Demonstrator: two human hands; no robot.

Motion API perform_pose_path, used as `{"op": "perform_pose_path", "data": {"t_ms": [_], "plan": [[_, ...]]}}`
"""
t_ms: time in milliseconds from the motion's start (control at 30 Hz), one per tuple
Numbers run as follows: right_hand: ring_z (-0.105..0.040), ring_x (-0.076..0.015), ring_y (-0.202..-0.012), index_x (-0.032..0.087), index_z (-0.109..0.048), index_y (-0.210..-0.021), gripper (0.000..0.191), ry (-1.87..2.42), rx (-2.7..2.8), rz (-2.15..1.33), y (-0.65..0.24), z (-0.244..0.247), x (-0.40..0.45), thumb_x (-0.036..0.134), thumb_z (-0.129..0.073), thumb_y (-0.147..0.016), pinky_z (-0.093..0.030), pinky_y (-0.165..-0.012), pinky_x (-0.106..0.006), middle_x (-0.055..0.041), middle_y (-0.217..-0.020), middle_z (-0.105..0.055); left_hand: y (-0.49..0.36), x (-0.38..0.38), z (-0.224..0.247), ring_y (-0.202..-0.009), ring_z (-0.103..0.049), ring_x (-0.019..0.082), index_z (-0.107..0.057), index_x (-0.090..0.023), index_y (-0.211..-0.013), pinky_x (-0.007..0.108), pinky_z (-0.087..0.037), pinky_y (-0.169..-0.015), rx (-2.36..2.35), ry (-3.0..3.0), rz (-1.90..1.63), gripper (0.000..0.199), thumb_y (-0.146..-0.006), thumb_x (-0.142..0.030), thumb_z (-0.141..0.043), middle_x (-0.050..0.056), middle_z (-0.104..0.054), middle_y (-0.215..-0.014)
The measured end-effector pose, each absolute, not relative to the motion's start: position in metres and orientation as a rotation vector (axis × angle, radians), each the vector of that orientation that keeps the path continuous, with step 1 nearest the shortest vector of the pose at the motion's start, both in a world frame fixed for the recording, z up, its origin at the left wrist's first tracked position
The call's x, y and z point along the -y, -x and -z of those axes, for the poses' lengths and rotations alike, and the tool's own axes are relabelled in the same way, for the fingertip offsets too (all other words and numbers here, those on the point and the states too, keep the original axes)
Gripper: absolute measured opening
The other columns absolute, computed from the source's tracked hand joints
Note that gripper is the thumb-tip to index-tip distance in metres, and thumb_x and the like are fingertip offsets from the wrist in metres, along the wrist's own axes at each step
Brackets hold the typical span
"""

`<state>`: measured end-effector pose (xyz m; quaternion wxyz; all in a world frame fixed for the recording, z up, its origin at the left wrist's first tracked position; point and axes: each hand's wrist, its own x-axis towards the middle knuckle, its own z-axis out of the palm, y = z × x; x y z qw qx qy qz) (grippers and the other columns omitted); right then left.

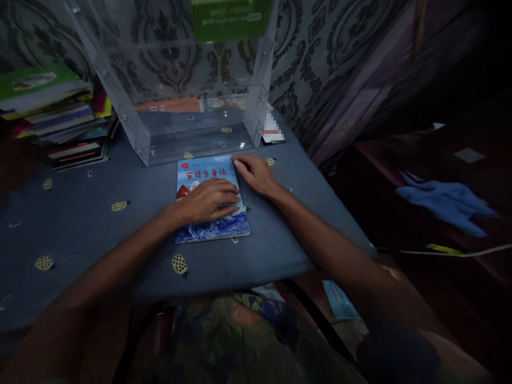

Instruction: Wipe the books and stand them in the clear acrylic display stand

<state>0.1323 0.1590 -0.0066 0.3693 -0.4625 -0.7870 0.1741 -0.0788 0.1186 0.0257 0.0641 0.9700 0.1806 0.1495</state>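
A blue children's book (212, 230) with red Chinese characters and painted waves lies closed on the table. My left hand (210, 200) rests flat across the middle of its cover, palm down, fingers stretched to the right. At the book's upper right corner is my right hand (256, 173), its thumb and forefinger brought together at the cover's edge. Its other fingers are partly hidden.
A clear acrylic rack (140, 141) stands just behind the book, a green book (232, 21) in its upper part. Stacked books (60, 114) sit at the left. The patterned tablecloth (148, 250) ends at the right; a blue cloth (444, 200) lies beyond.
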Motion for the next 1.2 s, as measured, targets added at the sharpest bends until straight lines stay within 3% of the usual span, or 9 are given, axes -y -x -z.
{"op": "perform_pose_path", "data": {"t_ms": [167, 300, 467, 900, 1200], "plan": [[-0.071, -0.0252, -0.1, 0.017, -0.071, -0.114, 0.039, 1.178, 2.017, -0.445, -0.131, 0.007, -0.159, 0.041, -0.044, -0.101, -0.053, -0.09, -0.039, -0.0095, -0.107, -0.077, 0.078, -0.098, -0.026, -0.119, -0.062, 0.027, -0.067, -0.013, -0.119, 0.046, -0.047, -0.102, -0.632, -3.034, -0.394, 0.034, -0.101, -0.038, -0.052, 0.014, -0.067, -0.128], [-0.069, -0.0254, -0.104, 0.019, -0.069, -0.12, 0.036, 1.193, 2.039, -0.42, -0.133, 0.012, -0.152, 0.038, -0.046, -0.1, -0.053, -0.095, -0.042, -0.0088, -0.114, -0.076, 0.08, -0.081, -0.026, -0.114, -0.064, 0.023, -0.068, -0.016, -0.117, 0.044, -0.047, -0.102, -0.552, -3.033, -0.424, 0.031, -0.105, -0.03, -0.043, 0.011, -0.071, -0.121], [-0.067, -0.027, -0.107, 0.019, -0.067, -0.125, 0.036, 1.163, 2.119, -0.376, -0.136, 0.015, -0.13, 0.034, -0.047, -0.099, -0.052, -0.098, -0.045, -0.011, -0.118, -0.074, 0.087, -0.067, -0.028, -0.12, -0.061, 0.025, -0.066, -0.015, -0.12, 0.044, -0.046, -0.106, -0.37, -3.019, -0.454, 0.035, -0.102, -0.041, -0.049, 0.011, -0.07, -0.124], [-0.056, -0.0289, -0.133, 0.025, -0.062, -0.132, 0.036, 1.121, 2.228, -0.511, -0.149, 0.005, -0.04, 0.03, -0.051, -0.098, -0.044, -0.111, -0.054, -0.0123, -0.144, -0.06, 0.087, -0.059, -0.019, -0.121, -0.06, 0.025, -0.062, -0.016, -0.122, 0.044, -0.047, -0.105, -0.458, -3.128, -0.412, 0.029, -0.102, -0.034, -0.051, 0.011, -0.069, -0.122], [-0.053, -0.0287, -0.137, 0.029, -0.061, -0.135, 0.039, 1.145, 2.248, -0.6, -0.159, -0.002, -0.013, 0.035, -0.057, -0.097, -0.042, -0.113, -0.054, -0.0084, -0.142, -0.062, 0.083, -0.056, -0.026, -0.108, -0.062, 0.024, -0.064, -0.014, -0.112, 0.04, -0.052, -0.095, -0.486, -3.172, -0.368, 0.025, -0.102, -0.032, -0.049, 0.012, -0.069, -0.114]]}}
